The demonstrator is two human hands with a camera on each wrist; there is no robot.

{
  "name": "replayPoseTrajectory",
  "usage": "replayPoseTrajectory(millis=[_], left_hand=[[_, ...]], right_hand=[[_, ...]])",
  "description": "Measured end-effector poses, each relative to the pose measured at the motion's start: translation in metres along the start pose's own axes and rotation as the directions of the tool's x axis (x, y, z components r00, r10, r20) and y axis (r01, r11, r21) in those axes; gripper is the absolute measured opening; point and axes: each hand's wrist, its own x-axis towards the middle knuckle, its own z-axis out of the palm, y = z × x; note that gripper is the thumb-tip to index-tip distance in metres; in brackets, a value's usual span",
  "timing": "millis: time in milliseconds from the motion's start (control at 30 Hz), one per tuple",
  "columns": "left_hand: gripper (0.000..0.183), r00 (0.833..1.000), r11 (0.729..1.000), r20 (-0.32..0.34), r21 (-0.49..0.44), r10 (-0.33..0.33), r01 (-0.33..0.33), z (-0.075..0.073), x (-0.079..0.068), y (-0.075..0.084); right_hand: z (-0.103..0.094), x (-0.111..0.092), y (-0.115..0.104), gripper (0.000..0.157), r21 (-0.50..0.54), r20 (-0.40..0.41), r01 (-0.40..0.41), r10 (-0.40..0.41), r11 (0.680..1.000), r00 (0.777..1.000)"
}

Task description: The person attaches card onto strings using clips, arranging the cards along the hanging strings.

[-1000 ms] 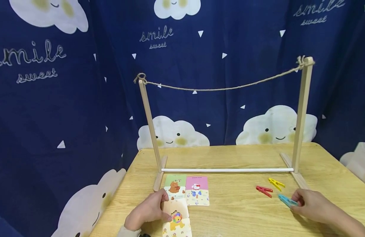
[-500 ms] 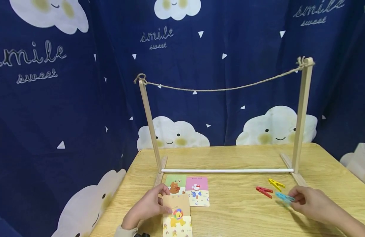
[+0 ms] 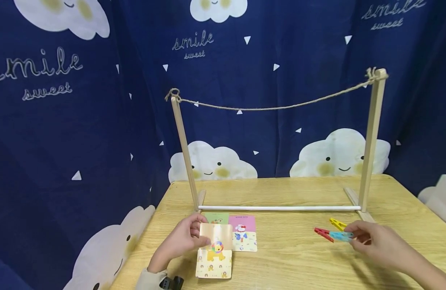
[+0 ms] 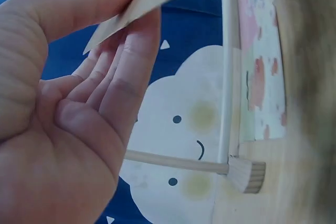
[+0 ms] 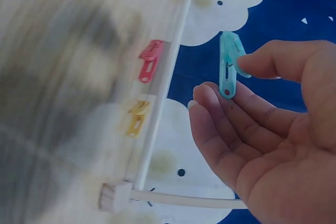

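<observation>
My left hand (image 3: pixel 184 237) pinches a card with a lion on it (image 3: pixel 215 257) between thumb and fingers, raised and tilted over the table's near left. Behind it lie a green bear card (image 3: pixel 216 218), mostly covered in the head view, and a pink card (image 3: pixel 242 233) with a white animal. On the right, my right hand (image 3: pixel 378 243) pinches a light blue clothespin (image 5: pixel 228 66) by its handle end, lifted off the table. Beyond that hand, a red clothespin (image 3: pixel 322 233) and a yellow clothespin (image 3: pixel 337 224) rest on the wood, partly overlapped by the blue one and the fingers.
A wooden frame stands across the table (image 3: pixel 281 257), with a left post (image 3: pixel 183 149), a right post (image 3: pixel 371 145) and a white bottom rod (image 3: pixel 277 208). Sagging twine (image 3: pixel 259 109) is tied between the post tops. A dark blue cloud-print curtain (image 3: pixel 266 153) hangs close behind.
The lion card has come up off the table in my left hand and moved forward. My right hand has lifted the blue clothespin and shifted slightly forward and left.
</observation>
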Motion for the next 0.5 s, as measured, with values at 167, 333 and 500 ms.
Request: replayPoseTrajectory(millis=[167,333,500], left_hand=[[0.038,0.996,0.999,-0.078,0.034,0.042,-0.039,-0.006,0.007,0.008],[0.032,0.977,0.995,-0.203,0.090,0.063,-0.045,-0.012,0.014,0.016],[0.026,0.946,0.994,-0.309,0.066,0.101,-0.084,-0.016,0.024,0.021]], right_hand=[[-0.006,0.003,-0.014,0.017,0.002,-0.075,0.052,-0.052,0.999,0.996],[-0.013,0.007,-0.027,0.018,0.010,-0.155,0.103,-0.100,0.995,0.983],[-0.023,0.015,-0.043,0.019,0.021,-0.209,0.140,-0.133,0.990,0.969]])
